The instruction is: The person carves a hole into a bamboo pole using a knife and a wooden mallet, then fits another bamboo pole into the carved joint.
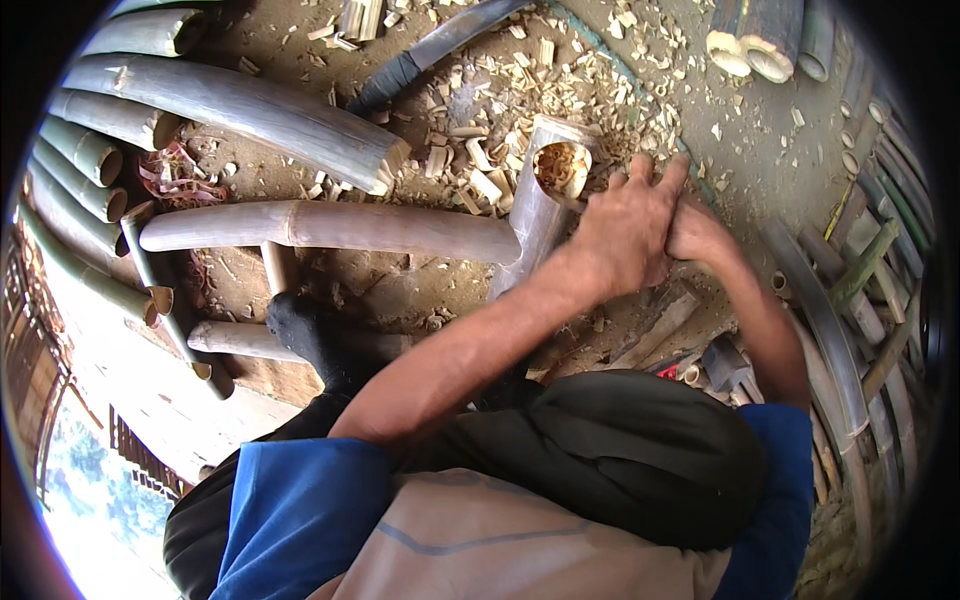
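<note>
My left hand (630, 225) rests on top of my right hand (695, 230), its fingers stretched forward. My right hand is closed underneath, and what it grips is hidden. A thin grey edge (571, 203) shows between my left hand and a thick bamboo post (530, 215). Close to my fingers, the post has a rounded cut opening (562, 168) with a rough brown inside. A bamboo rail (340, 226) runs from the left and meets the post's side. Below it lies a second, thinner bamboo rail (245, 338), near my dark-covered foot (297, 325).
A large blade with a black-wrapped handle (385, 82) lies beyond the rail among pale wood chips (485, 180). Cut bamboo poles (220, 105) crowd the left. More bamboo pieces (770, 50) lie at the far right, and a heap of poles (830, 310) fills the right side.
</note>
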The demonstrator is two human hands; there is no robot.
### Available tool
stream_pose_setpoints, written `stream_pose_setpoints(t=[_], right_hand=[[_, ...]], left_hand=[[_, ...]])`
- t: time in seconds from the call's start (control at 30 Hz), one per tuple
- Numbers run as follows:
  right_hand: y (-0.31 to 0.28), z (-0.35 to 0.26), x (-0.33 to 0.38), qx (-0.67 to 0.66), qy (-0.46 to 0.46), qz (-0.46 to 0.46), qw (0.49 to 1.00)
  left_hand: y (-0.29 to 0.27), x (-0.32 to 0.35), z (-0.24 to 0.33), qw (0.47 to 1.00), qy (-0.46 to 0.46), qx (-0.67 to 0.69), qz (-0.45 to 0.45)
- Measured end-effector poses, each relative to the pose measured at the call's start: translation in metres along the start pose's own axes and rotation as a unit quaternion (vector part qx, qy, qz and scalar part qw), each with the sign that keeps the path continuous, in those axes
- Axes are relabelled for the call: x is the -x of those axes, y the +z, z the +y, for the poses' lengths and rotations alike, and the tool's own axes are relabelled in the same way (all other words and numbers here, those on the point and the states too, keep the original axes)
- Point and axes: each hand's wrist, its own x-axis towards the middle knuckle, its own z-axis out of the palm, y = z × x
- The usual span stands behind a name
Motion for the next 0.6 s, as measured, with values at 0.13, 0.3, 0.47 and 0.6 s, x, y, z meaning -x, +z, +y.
stream_pose_setpoints(t=[0.13, 0.3, 0.47, 0.6], right_hand=[[0.006, 0.002, 0.003, -0.022, 0.01, 0.017, 1.0], [0.064, 0.028, -0.038, 0.174, 0.198, 0.175, 0.949], [0.024, -0.024, 0.005, -0.065, 0.071, 0.076, 0.992], [0.028, 0.016, 0.004, -0.076, 0.0, 0.083, 0.994]], left_hand=[[0.007, 0.01, -0.001, 0.997, 0.021, 0.051, 0.058], [-0.019, -0.002, -0.007, 0.982, 0.026, -0.029, -0.184], [-0.004, 0.007, -0.016, 0.998, 0.055, 0.032, 0.001], [0.002, 0.023, -0.008, 0.995, 0.069, 0.059, 0.048]])
